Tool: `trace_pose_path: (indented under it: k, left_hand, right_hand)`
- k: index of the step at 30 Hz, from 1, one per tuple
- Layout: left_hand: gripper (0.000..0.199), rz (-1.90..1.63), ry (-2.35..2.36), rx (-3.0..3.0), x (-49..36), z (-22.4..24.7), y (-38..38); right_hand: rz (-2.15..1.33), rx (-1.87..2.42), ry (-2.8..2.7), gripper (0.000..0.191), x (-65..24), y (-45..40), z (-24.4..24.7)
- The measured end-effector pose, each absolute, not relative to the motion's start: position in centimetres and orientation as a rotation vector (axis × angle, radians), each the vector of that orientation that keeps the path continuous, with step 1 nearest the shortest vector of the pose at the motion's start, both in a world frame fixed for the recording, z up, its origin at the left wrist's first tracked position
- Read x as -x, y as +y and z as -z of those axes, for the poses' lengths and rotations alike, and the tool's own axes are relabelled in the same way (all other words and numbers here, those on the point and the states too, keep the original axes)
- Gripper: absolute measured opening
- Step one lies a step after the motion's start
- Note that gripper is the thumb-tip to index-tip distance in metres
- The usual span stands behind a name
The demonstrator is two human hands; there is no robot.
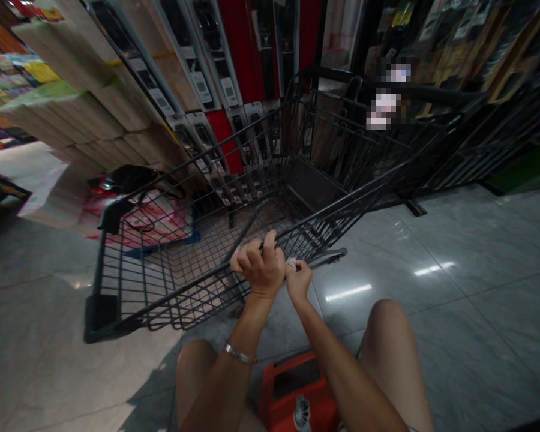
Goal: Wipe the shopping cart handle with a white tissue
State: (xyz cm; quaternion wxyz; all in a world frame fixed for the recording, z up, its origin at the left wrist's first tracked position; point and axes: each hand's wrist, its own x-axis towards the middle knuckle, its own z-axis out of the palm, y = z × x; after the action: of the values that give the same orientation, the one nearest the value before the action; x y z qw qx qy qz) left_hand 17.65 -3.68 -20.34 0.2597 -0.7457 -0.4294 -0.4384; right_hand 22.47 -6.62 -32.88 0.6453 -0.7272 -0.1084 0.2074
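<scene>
A left hand (260, 263) grips a black shopping cart (105, 313) by its near edge, the right hand (299, 279) pinching a whitish wad (291, 263) just beside it, work apparently under way, what remains impossible to judge from here.

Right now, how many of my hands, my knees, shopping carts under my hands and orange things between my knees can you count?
Hands: 2, your left hand and right hand
Knees: 2
Shopping cart: 1
Orange thing: 1
Total: 6
</scene>
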Motion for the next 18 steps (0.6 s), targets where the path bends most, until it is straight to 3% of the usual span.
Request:
trace_pose_path:
  k: [10, 18]
  left_hand:
    - [0.028, 1.150, -1.174, 2.071, -17.4, 20.5, -3.7]
    - [0.031, 0.924, -1.315, 2.237, -16.9, 19.2, -4.0]
  right_hand:
    - [-0.485, 1.760, -0.270, 0.008, -24.1, -7.4, 34.0]
    - [-0.592, 1.652, -0.135, 0.017, -27.5, -8.2, 34.0]
